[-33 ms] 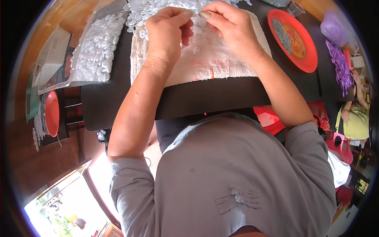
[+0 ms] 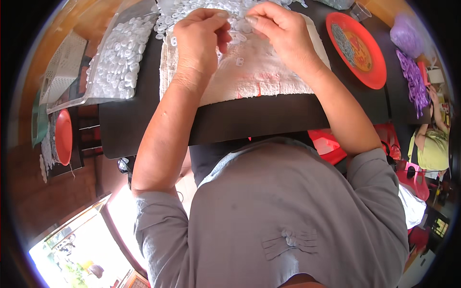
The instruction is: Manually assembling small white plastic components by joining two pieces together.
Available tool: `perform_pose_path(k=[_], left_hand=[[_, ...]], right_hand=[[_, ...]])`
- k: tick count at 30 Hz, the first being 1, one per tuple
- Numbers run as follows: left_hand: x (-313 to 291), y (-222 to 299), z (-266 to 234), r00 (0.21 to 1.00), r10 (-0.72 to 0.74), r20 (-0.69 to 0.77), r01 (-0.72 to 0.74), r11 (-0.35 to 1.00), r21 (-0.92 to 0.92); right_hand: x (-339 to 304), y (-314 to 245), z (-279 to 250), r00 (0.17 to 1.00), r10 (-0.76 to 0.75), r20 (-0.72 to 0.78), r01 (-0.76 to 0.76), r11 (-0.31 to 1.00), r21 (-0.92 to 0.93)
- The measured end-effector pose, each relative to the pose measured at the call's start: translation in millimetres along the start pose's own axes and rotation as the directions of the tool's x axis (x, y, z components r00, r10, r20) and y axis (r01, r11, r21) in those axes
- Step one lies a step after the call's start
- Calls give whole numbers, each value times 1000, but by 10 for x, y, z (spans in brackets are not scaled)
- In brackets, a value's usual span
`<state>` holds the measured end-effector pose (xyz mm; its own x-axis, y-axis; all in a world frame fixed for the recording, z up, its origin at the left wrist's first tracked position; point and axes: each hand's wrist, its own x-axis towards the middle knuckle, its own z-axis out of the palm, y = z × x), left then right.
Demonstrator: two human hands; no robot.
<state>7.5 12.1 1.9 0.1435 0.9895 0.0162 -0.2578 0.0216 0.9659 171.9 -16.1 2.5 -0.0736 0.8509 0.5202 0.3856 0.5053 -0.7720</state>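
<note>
Over a folded cream towel [image 2: 269, 79], my left hand [image 2: 198, 43] has its thumb and forefinger pressed together and the other fingers curled. What it pinches, if anything, is too small to make out. To its right, my right hand [image 2: 287, 38] also pinches thumb against forefinger, and I cannot tell what lies between them. A small gap separates the two sets of fingertips. Behind them spreads a heap of small white plastic pieces [image 2: 168, 21] with holes. One loose white plastic piece [image 2: 239, 61] rests on the towel below the hands.
At left stands a clear tray [image 2: 79, 102] full of white plastic pieces. A red plate [image 2: 377, 72] on the right holds thin grey metal bits. Purple strands [image 2: 413, 81] and a purple bag [image 2: 406, 36] lie beyond it. Another person's arm [image 2: 436, 105] shows far right.
My hands have drawn slightly apart, the left one shifting left, so the gap between the fingertips is wider.
</note>
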Motion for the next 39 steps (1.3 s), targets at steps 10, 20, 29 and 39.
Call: perform_pose_path(k=[10, 20, 29, 39], left_hand=[[125, 98, -218, 975, -29, -222, -12, 983, -181], [115, 62, -154, 979, -34, -202, -4, 982, -187], [77, 31, -128, 994, -57, -97, 29, 962, -270], [16, 47, -29, 997, -28, -65, 13, 974, -225]], right_hand=[[-135, 103, 108, 907, -312, 283, 417, 766, -490], [-195, 63, 302, 780, -415, 468, 626, 530, -572], [-216, 42, 334, 783, -428, 451, 621, 579, -529], [-81, 68, 66, 995, -17, 101, 32, 989, -146]])
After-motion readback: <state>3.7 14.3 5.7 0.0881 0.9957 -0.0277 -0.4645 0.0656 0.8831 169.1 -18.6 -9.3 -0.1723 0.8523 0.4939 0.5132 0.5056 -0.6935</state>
